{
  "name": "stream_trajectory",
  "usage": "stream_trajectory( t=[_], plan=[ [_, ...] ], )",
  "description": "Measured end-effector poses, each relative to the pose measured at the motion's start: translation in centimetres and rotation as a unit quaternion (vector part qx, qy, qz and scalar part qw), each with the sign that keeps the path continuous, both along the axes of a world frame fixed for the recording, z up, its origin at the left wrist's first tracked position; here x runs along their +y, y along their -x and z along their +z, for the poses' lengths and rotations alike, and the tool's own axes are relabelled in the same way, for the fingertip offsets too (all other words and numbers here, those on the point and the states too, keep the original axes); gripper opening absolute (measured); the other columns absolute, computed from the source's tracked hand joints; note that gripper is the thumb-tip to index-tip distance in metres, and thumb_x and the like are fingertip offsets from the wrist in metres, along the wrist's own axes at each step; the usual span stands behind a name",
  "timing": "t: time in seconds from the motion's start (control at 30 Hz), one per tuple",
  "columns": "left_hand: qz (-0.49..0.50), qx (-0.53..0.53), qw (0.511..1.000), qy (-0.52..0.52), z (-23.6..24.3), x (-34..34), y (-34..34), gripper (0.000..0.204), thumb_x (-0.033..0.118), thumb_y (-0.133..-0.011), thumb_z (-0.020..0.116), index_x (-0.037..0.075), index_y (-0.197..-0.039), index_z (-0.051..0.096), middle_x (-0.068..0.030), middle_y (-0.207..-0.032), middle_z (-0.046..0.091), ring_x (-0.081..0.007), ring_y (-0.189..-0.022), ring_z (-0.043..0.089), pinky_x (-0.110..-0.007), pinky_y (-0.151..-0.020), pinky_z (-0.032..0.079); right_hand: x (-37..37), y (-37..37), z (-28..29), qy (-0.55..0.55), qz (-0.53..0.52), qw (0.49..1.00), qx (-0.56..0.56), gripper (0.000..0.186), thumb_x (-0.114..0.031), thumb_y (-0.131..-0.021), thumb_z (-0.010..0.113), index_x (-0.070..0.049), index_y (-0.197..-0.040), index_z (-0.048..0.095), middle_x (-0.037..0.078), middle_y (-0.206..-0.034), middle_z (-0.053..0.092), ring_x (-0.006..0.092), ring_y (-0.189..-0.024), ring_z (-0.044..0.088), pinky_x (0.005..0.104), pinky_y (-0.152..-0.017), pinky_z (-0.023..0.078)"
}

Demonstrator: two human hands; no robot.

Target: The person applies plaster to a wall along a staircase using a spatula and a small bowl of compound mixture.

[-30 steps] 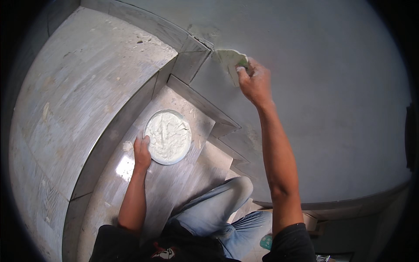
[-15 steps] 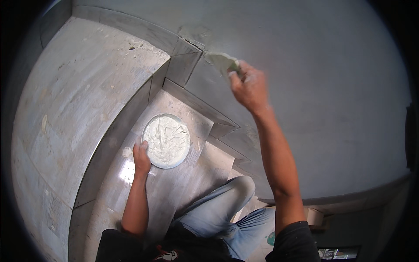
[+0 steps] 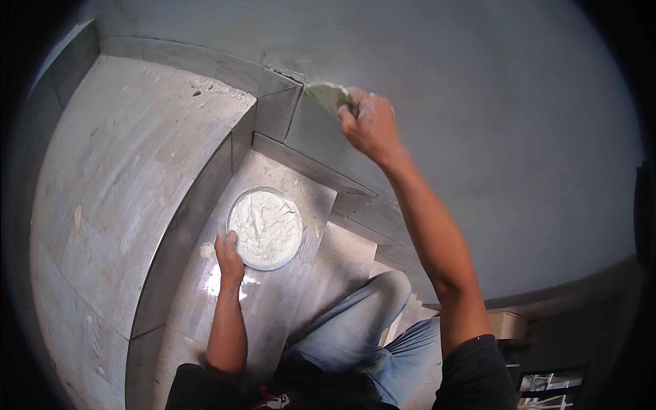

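My right hand point(image 3: 372, 128) is closed round a pale putty scraper point(image 3: 328, 94) with a rounded blade. Its blade is at the grey wall point(image 3: 478, 143), beside the upper corner of a stepped skirting tile point(image 3: 278, 115). A dark gap runs along the top of that tiling, with a rough patch of filler above it. Lower down, my left hand point(image 3: 229, 257) grips the near left rim of a round tub point(image 3: 299, 236). Thick white putty point(image 3: 264, 224) fills the tub, its surface ridged. The fingers under the rim are hidden.
A wood-look tiled step point(image 3: 137, 171) rises on the left, dusty and strewn with crumbs near its far corner. Below it lies a lower tread point(image 3: 266, 301) under the tub. More steps descend at the right, beside my bent knee point(image 3: 389, 290). A dried blob point(image 3: 206, 251) sits by my left hand.
The view has shifted slightly, so the scene sits a little differently. My right hand with the scraper remains by the tile corner, the blade now nearer the tile edge. My left hand still holds the tub.
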State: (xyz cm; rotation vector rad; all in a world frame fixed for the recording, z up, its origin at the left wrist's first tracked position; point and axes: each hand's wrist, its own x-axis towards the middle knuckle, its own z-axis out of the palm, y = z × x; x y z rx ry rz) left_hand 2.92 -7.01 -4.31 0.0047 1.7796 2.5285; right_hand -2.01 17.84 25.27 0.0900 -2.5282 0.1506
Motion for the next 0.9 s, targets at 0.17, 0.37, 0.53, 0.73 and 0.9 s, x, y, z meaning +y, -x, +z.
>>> stream_trajectory(
  t=[0.17, 0.37, 0.53, 0.73, 0.9],
  plan=[
    [0.007, 0.013, 0.999, 0.039, 0.7, -0.1, -0.3, 0.049, 0.023, -0.091, 0.040, -0.011, -0.127, 0.039, -0.0231, -0.126, 0.046, -0.0296, -0.119, 0.042, -0.034, -0.102, 0.028, -0.9, -1.6, 1.0, 0.035, -0.011, 0.999, 0.007, 0.008, -0.010, -0.074, 0.055, -0.003, -0.077, 0.057, 0.021, -0.071, 0.060, 0.0382, -0.074, 0.057, 0.0490, -0.068, 0.046],
    [0.000, -0.030, 0.995, -0.094, 0.1, 0.5, -0.5, 0.056, 0.025, -0.089, 0.044, -0.010, -0.131, 0.031, -0.0200, -0.126, 0.044, -0.0245, -0.117, 0.044, -0.033, -0.101, 0.033, 0.4, -0.7, -0.2, -0.013, 0.011, 0.999, 0.047, 0.009, -0.011, -0.074, 0.055, -0.003, -0.077, 0.057, 0.018, -0.072, 0.060, 0.0362, -0.072, 0.056, 0.0469, -0.066, 0.046],
    [0.034, 0.016, 0.996, 0.076, -2.8, -0.8, 0.4, 0.051, 0.026, -0.091, 0.042, -0.010, -0.127, 0.038, -0.0212, -0.126, 0.045, -0.0271, -0.118, 0.042, -0.034, -0.101, 0.030, 0.5, -4.7, 3.1, 0.071, 0.004, 0.990, 0.124, 0.014, -0.012, -0.074, 0.056, -0.003, -0.084, 0.060, 0.016, -0.072, 0.060, 0.0312, -0.064, 0.056, 0.0418, -0.060, 0.045],
    [0.064, 0.019, 0.996, 0.050, -0.5, 1.5, -0.5, 0.044, 0.028, -0.092, 0.040, -0.008, -0.118, 0.046, -0.0177, -0.119, 0.048, -0.0249, -0.110, 0.046, -0.034, -0.096, 0.033, 7.9, -19.0, 1.2, 0.305, -0.011, 0.950, 0.060, 0.025, -0.022, -0.082, 0.059, 0.000, -0.093, 0.063, 0.010, -0.074, 0.062, 0.0154, -0.067, 0.056, 0.0306, -0.061, 0.044],
    [0.143, 0.018, 0.981, 0.127, -1.4, 0.1, -0.6, 0.038, 0.026, -0.091, 0.041, -0.006, -0.108, 0.050, -0.0157, -0.110, 0.050, -0.0240, -0.104, 0.048, -0.035, -0.092, 0.036, 16.3, -31.4, -0.3, 0.404, -0.116, 0.907, 0.014, 0.035, -0.027, -0.079, 0.062, 0.004, -0.097, 0.062, 0.005, -0.079, 0.061, 0.0136, -0.072, 0.053, 0.0288, -0.068, 0.043]
  ],
)
